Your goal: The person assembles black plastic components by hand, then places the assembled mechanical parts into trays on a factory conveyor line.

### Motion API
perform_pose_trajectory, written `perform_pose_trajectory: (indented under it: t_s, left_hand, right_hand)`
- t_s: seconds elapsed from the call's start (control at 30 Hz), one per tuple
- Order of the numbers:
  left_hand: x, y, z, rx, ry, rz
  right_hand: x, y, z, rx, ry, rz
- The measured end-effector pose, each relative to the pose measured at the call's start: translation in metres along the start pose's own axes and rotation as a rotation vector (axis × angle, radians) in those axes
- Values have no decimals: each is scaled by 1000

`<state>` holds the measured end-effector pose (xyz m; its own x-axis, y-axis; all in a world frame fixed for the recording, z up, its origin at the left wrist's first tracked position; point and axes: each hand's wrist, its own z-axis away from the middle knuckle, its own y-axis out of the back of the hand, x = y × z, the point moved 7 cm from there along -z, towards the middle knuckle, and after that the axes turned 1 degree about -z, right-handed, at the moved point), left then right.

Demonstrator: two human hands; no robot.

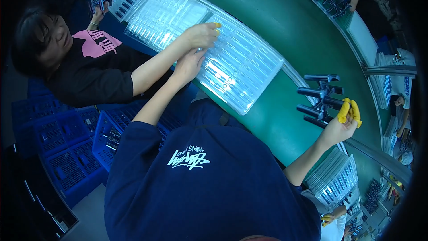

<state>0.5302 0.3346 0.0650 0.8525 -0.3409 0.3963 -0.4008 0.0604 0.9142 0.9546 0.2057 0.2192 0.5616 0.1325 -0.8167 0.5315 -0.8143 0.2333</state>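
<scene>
A clear plastic tray (238, 69) with long parallel grooves lies on the green bench in front of me. My left hand (189, 65) grips its left edge, with fingertips partly hidden at the rim. Just above it, a co-worker's hand (203, 35) with a yellow finger cot reaches over the same tray. To the right, my right hand (341, 127) wears yellow finger cots and has its fingers closed on a dark tube (332, 102). Several similar dark tubes (310, 92) are piled crosswise beside it.
More clear trays (167, 13) overlap at the far left, near the co-worker's bundle of tubes (101, 1). Blue crates (67, 165) stand at lower left. Stacked trays (334, 178) sit at lower right. A metal rail (374, 154) crosses the right side. Other people work beyond.
</scene>
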Motion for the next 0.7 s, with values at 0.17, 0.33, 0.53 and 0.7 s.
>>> perform_pose_trajectory:
  t_s: [0.17, 0.33, 0.53, 0.7]
  left_hand:
    - [6, 4, 18, 91, 43, -57]
    - [15, -12, 35, 65, 70, -12]
    - [25, -30, 36, 64, 82, -57]
    - [33, -24, 34, 1, 106, 1]
  right_hand:
    - [-32, -24, 29, -105, -15, -45]
    - [-38, -37, 40, -131, -59, -115]
    - [-40, -39, 37, -160, -89, -177]
    - [-38, -41, 39, -184, -114, -158]
